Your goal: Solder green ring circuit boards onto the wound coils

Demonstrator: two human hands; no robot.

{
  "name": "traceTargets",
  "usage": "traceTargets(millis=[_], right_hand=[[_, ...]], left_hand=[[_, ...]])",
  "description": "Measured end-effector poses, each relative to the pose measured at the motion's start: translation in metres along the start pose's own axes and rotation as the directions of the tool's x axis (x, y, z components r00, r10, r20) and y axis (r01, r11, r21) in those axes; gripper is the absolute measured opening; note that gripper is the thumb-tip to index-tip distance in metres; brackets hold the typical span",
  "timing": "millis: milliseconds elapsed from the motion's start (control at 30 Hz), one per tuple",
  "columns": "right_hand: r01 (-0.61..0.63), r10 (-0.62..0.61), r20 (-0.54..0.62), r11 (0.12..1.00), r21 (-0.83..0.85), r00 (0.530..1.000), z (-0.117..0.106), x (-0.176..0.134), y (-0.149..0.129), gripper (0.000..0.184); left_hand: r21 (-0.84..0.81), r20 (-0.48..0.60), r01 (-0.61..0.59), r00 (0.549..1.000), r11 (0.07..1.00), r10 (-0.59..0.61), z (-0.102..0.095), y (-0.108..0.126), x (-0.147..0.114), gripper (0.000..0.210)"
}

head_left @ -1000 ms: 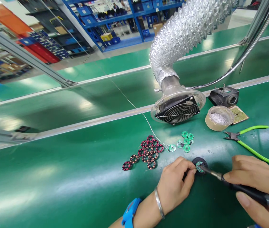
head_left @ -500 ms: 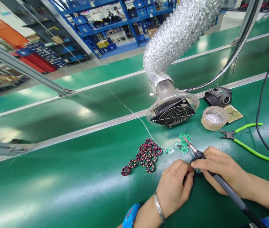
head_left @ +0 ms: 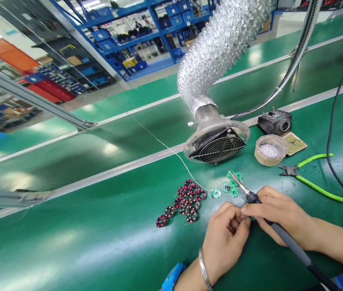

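Observation:
My right hand [head_left: 283,218] is closed around a soldering iron [head_left: 291,238], its metal tip pointing up and left over several small round green circuit boards [head_left: 234,191]. Close against it, my left hand [head_left: 226,238] pinches a small round part with a green circuit board [head_left: 252,218], mostly hidden by the fingers of both hands. A thin solder wire [head_left: 186,166] runs down to a pale green board [head_left: 215,193] left of the iron's tip. Further left lie several black ring coils [head_left: 192,216] with red or copper windings.
A fume extractor [head_left: 218,147] on a silver flexible duct [head_left: 219,52] hangs beyond the boards. To the right are a tub of metal bits [head_left: 270,159], a sponge tray [head_left: 295,144], a black iron stand [head_left: 276,122] and green-handled cutters [head_left: 319,188]. A black cable [head_left: 330,141] crosses there.
My left fingers have shifted slightly, and the part between my hands shows less. The soldering iron stays in my right hand. The whole view has shifted a little.

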State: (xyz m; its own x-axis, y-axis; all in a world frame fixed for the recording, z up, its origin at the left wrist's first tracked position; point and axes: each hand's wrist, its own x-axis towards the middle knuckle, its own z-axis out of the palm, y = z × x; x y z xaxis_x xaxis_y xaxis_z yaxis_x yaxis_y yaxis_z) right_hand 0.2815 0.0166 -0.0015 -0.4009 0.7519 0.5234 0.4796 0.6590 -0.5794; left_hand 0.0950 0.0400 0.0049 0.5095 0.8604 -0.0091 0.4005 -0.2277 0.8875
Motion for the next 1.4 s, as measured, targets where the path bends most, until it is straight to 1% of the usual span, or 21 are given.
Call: traceTargets(millis=[100,200,267,333,400,533,600,633,700,800,933,1033,1100,1167,1267,1400], right_hand=[[0.087,-0.087,0.013,0.996,-0.025,0.996,-0.001,0.001,0.000,0.032],[0.122,-0.122,0.013,0.990,-0.072,0.993,-0.001,0.000,-0.001,0.031],[0.125,-0.123,0.027,0.986,-0.108,0.992,-0.001,-0.001,-0.001,0.032],[0.137,-0.130,0.061,0.982,-0.131,0.990,-0.002,-0.002,-0.001,0.033],[0.158,-0.146,0.089,0.977,-0.145,0.985,-0.004,-0.002,-0.002,0.033],[0.195,-0.170,0.142,0.963,-0.185,0.975,-0.008,0.000,-0.003,0.031],[0.195,-0.169,0.145,0.962,-0.191,0.975,-0.009,0.001,-0.003,0.032],[0.187,-0.165,0.127,0.965,-0.186,0.978,-0.010,0.001,-0.003,0.033],[0.153,-0.143,0.070,0.975,-0.163,0.987,-0.013,0.001,-0.004,0.038],[0.060,-0.063,-0.024,0.993,-0.101,0.998,-0.020,0.002,-0.009,0.045],[-0.039,0.041,-0.107,0.999,0.020,0.993,-0.031,-0.001,-0.019,0.038],[-0.128,0.142,-0.109,0.984,0.124,0.984,-0.035,-0.003,-0.025,0.030],[-0.166,0.186,-0.099,0.970,0.180,0.978,-0.036,-0.002,-0.028,0.025],[-0.175,0.198,-0.095,0.962,0.208,0.976,-0.037,-0.001,-0.030,0.023],[-0.193,0.213,-0.083,0.961,0.196,0.974,-0.037,0.001,-0.031,0.022],[-0.176,0.193,-0.075,0.966,0.190,0.978,-0.038,0.001,-0.031,0.025]], left_hand=[[-0.102,0.062,0.152,0.987,0.983,-0.146,0.001,-0.001,0.001,0.017],[-0.198,0.159,0.301,0.949,0.933,-0.272,0.000,-0.004,0.000,0.013],[-0.236,0.214,0.384,0.917,0.893,-0.337,0.000,-0.006,-0.001,0.016],[-0.268,0.247,0.427,0.897,0.864,-0.367,-0.001,-0.008,-0.002,0.019],[-0.300,0.257,0.438,0.893,0.847,-0.370,-0.001,-0.009,-0.003,0.020],[-0.336,0.245,0.440,0.894,0.833,-0.374,0.000,-0.009,-0.002,0.017],[-0.326,0.240,0.447,0.892,0.833,-0.384,0.001,-0.007,-0.001,0.017],[-0.314,0.238,0.455,0.887,0.834,-0.395,0.001,-0.006,0.000,0.017],[-0.285,0.236,0.479,0.875,0.831,-0.423,0.001,-0.003,0.001,0.016],[-0.277,0.234,0.517,0.854,0.810,-0.465,0.001,0.000,0.004,0.013],[-0.296,0.247,0.559,0.828,0.774,-0.503,0.001,0.003,0.007,0.009],[-0.305,0.259,0.576,0.817,0.759,-0.516,0.001,0.003,0.008,0.008],[-0.304,0.265,0.577,0.815,0.758,-0.515,0.000,0.003,0.008,0.009],[-0.296,0.267,0.574,0.817,0.763,-0.511,0.000,0.003,0.008,0.010],[-0.288,0.268,0.570,0.820,0.769,-0.507,-0.001,0.002,0.008,0.011],[-0.285,0.269,0.571,0.819,0.770,-0.508,-0.002,0.002,0.008,0.011]])
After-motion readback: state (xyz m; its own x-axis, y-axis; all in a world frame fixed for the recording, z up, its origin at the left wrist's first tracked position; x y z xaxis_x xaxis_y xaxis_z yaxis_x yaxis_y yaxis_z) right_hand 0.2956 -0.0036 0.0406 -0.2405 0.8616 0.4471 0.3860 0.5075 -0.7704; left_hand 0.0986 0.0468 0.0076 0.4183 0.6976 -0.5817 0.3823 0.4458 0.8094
